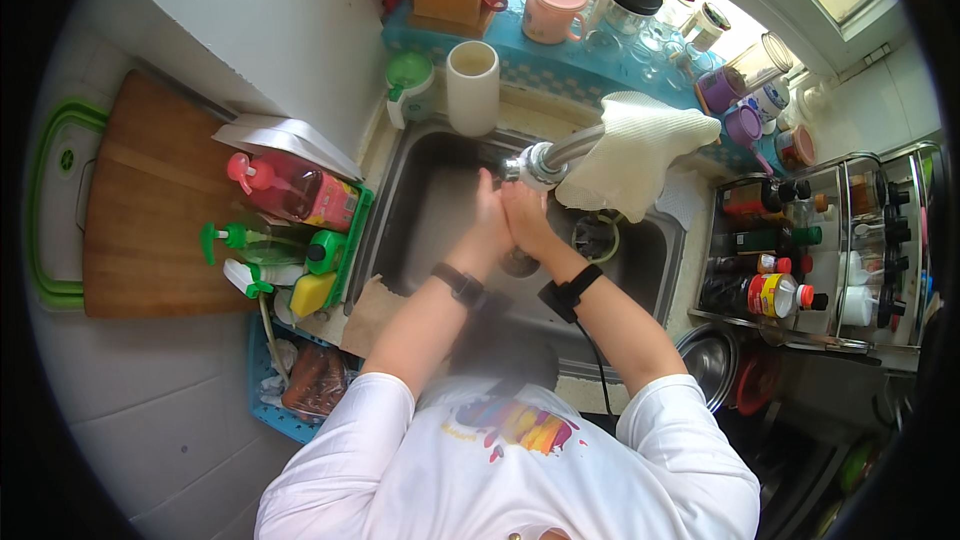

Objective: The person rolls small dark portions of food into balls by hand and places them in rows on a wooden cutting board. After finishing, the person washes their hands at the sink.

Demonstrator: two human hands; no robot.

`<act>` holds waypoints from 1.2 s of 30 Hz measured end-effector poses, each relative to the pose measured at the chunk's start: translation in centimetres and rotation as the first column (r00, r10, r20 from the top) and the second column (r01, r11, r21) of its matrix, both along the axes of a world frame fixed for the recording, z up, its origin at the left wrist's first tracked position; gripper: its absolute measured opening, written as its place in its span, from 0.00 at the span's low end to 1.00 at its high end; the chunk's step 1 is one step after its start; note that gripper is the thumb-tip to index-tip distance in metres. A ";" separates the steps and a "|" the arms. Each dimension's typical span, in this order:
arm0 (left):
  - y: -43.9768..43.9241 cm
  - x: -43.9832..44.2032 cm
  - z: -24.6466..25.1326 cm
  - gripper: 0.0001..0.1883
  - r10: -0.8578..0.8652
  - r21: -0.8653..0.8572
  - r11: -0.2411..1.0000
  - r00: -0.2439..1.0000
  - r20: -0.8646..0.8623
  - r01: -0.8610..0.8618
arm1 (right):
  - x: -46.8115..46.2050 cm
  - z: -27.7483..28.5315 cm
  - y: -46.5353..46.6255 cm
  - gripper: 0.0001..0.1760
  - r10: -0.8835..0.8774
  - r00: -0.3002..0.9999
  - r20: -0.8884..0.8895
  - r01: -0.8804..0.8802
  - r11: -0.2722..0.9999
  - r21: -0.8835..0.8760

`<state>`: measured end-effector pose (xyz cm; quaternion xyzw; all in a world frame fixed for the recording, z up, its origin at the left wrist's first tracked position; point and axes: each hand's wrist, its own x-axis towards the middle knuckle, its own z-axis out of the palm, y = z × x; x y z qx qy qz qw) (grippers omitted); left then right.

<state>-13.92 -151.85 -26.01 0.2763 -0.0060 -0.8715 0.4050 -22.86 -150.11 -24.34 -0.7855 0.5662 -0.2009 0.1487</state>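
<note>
My left hand [491, 216] and my right hand [526, 219] meet over a stainless steel sink [427, 199], just below the faucet head [529, 166]. The right palm lies against the left, and the left thumb side points up beside the spout. No object shows in either hand, though the surfaces between the palms are hidden. Behind my wrists the sink drain [519, 262] is partly covered. To the right in the basin sits a dark drain strainer or basket with a pale green ring [611, 244]. A cream mesh cloth [637, 154] hangs over the faucet neck.
Soap pump bottles [259, 176] and a yellow sponge [313, 294] fill a green basket at left, near a wooden cutting board [161, 202]. A white cylinder [473, 90] stands behind the sink. Jars [630, 0] line the sill; a bottle rack [772, 255] stands right.
</note>
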 end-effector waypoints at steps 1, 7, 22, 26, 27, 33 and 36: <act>0.0 0.2 0.8 0.42 0.024 -0.007 1.000 0.995 0.095 -0.023 | 0.2 -0.2 0.0 0.17 0.046 0.988 -0.147 -0.035 0.997 0.073; -0.4 -0.3 2.3 0.40 0.027 0.059 0.998 0.997 -0.075 -0.022 | 0.4 0.2 -1.0 0.22 -0.169 0.927 0.334 0.135 0.983 0.124; -0.2 0.3 2.9 0.41 0.062 0.046 0.997 0.997 0.042 -0.064 | 1.1 -2.0 -1.5 0.21 -0.166 0.986 0.012 0.164 0.983 0.076; 0.2 0.2 3.1 0.42 0.048 -0.047 0.998 0.999 -0.011 -0.048 | 2.1 0.0 -1.0 0.23 -0.221 0.929 0.297 0.294 0.928 -0.228; 0.3 0.1 2.9 0.43 0.016 -0.041 0.999 0.997 -0.080 -0.019 | 2.0 0.8 -1.2 0.23 -0.336 0.793 0.509 0.345 0.935 0.081; -0.9 1.4 1.0 0.48 -0.172 -0.252 0.958 0.979 -0.111 0.140 | 1.6 4.0 -1.2 0.21 -0.126 0.979 -0.163 0.188 0.871 0.454; -0.7 0.5 1.0 0.52 -0.153 -0.197 0.978 0.874 -0.462 0.067 | 3.0 3.5 -0.9 0.29 -0.397 0.916 -0.059 0.377 0.801 0.464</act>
